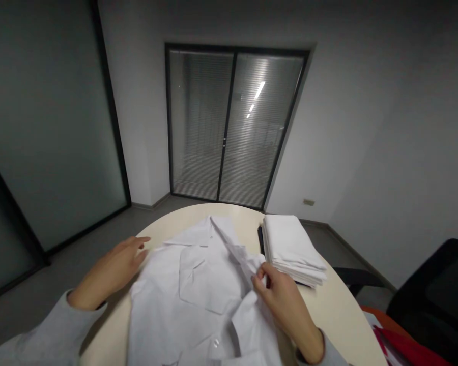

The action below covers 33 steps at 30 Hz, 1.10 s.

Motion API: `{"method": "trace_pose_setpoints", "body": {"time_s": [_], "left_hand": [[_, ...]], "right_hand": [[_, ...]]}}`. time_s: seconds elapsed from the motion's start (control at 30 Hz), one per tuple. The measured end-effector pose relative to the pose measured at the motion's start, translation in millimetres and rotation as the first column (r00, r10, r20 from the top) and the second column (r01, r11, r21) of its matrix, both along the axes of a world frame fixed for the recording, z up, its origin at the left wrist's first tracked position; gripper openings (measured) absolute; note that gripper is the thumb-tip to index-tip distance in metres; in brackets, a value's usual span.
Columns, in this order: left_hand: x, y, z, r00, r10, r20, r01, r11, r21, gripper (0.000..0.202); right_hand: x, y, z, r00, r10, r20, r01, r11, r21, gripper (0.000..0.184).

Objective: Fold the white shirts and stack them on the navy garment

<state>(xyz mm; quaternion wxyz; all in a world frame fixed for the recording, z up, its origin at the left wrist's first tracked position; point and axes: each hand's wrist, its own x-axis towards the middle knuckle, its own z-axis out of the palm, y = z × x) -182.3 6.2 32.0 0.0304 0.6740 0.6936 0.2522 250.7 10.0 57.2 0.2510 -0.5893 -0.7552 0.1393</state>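
Note:
A white garment (198, 290) with a collar and a chest pocket lies spread on a round cream table (339, 315). My left hand (114, 267) rests flat on the garment's left edge near the shoulder, fingers stretched out. Over at the garment's right edge, my right hand (280, 295) pinches a fold of the white cloth between thumb and fingers. Both of my sleeves are light grey.
A stack of folded white cloths (293, 249) sits on the table's far right, on something dark. A black chair (435, 295) stands at the right, with red and orange items (400, 345) at the table's near right. Behind are a blind-covered window (232, 127) and glass walls.

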Motion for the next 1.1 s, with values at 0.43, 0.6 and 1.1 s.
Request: {"method": "trace_pose_setpoints", "body": {"time_s": [0.43,0.6,1.1], "left_hand": [[103.0,-7.1,-55.2,0.891,-0.449,-0.062,0.429,0.880,-0.204,0.070],[104.4,-3.7,-51.1,0.823,-0.562,-0.080,0.536,0.816,-0.219,0.071],[111.5,57.5,-8.9,0.894,-0.440,0.084,0.445,0.894,-0.048,0.028]], "right_hand": [[42.8,-60.4,-3.3,0.884,-0.100,0.457,-0.034,0.961,0.275,0.043],[-49.1,-51.3,22.1,0.781,0.387,0.491,-0.414,0.908,-0.059,0.042],[-126.1,50.9,-45.2,0.857,0.295,0.421,-0.362,0.928,0.086,0.021]]}}
